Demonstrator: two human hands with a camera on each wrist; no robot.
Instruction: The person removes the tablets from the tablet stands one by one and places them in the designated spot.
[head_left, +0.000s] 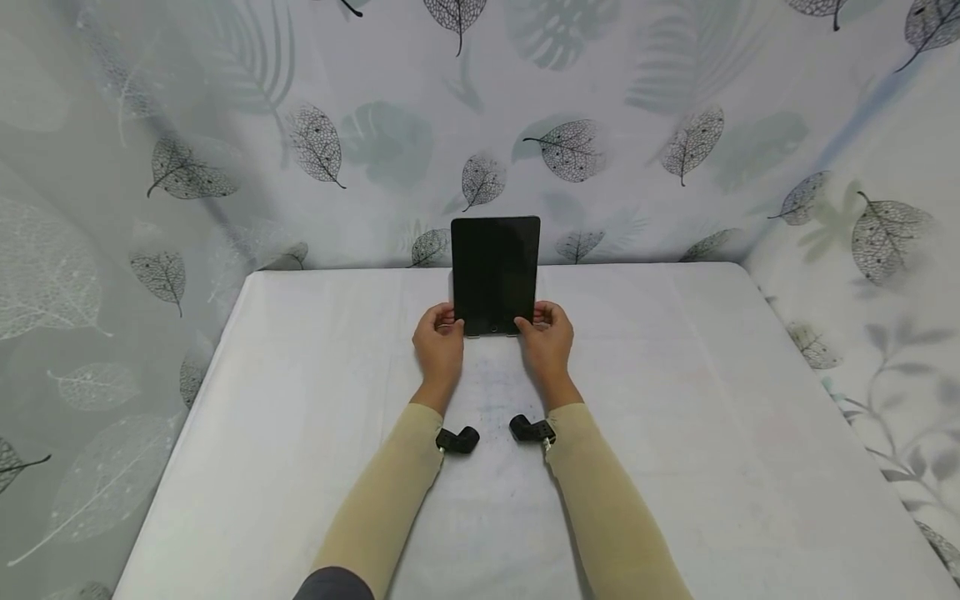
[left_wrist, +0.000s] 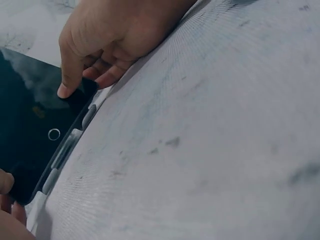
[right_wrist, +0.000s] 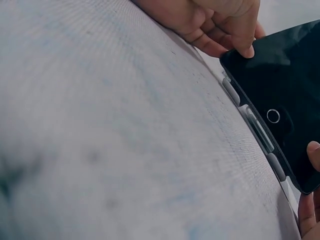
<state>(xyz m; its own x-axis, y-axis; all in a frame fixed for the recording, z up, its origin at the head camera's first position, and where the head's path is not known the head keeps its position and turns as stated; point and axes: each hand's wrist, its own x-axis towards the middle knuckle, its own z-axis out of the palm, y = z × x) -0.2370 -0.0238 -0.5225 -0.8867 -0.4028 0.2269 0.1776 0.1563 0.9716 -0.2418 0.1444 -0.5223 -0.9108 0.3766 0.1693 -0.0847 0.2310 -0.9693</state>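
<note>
A black tablet (head_left: 495, 267) with a dark screen is near the far edge of the table, its home button end towards me. My left hand (head_left: 438, 354) holds its lower left corner, thumb on the front and fingers at the side and behind. On the lower right corner, my right hand (head_left: 547, 350) grips in the same way. Grey pads (right_wrist: 231, 91) and a clear-looking piece (right_wrist: 260, 129) show along the tablet's bottom edge in the right wrist view, seemingly part of a stand. What lies behind the tablet is hidden.
A white cloth covers the table (head_left: 337, 358). Leaf-patterned curtains (head_left: 390, 83) hang behind it and at both sides. Black wrist cameras (head_left: 457, 439) sit on the inner sides of both forearms.
</note>
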